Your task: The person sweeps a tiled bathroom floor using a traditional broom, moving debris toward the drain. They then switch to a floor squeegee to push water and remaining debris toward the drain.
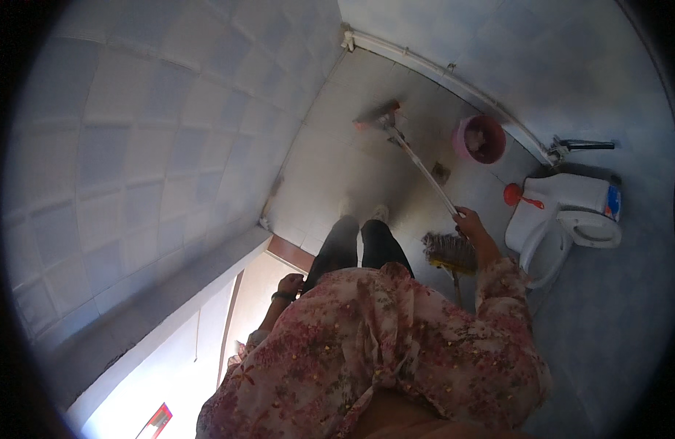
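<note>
My right hand (469, 224) is closed around the pole of a long-handled mop (425, 171). The mop's flat head, with reddish ends, rests on the tiled floor (326, 148) ahead of my feet, towards the far wall. Low at my left side hangs my left hand (291, 283), with a dark band at the wrist; whether its fingers hold anything is not clear. A broom (450, 251) with dark bristles and a yellow base lies or stands just below my right hand. Beyond the mop's pole, a pink bucket (501, 144) has something pale in it.
To the right is a white toilet (540, 252) with its lid raised, and a red plunger (513, 194) beside it. A white pipe (458, 77) runs along the far wall's foot. A floor drain (440, 173) lies near the mop's pole. The doorway threshold (287, 253) is at left.
</note>
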The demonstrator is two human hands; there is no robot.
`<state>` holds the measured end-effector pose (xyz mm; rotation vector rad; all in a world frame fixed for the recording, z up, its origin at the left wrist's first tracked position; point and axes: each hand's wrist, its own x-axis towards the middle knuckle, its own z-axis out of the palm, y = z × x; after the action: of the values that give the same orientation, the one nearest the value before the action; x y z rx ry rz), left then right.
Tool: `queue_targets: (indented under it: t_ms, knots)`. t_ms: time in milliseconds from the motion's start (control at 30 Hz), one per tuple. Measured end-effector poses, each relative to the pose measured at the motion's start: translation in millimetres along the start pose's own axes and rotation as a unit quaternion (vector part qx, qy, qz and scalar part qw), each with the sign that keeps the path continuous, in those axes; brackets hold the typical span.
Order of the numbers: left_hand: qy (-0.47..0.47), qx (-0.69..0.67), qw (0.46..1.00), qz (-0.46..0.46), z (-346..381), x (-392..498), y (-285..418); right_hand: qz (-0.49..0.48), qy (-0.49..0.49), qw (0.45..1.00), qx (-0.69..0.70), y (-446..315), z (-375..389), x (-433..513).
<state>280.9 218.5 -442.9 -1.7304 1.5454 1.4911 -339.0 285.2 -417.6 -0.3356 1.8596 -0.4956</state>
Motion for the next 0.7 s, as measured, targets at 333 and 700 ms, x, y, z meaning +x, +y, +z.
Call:
queue_targets:
  t_ms: [333,700]
  knots:
    - [0.064,-0.119,0.986,-0.095,-11,-54,30,-0.253,0.103,0.944,-0.184,-198,36,224]
    - [-0.037,0.024,0.991,-0.125,-18,-33,20,-0.063,-0.039,0.992,0.102,-108,-87,154]
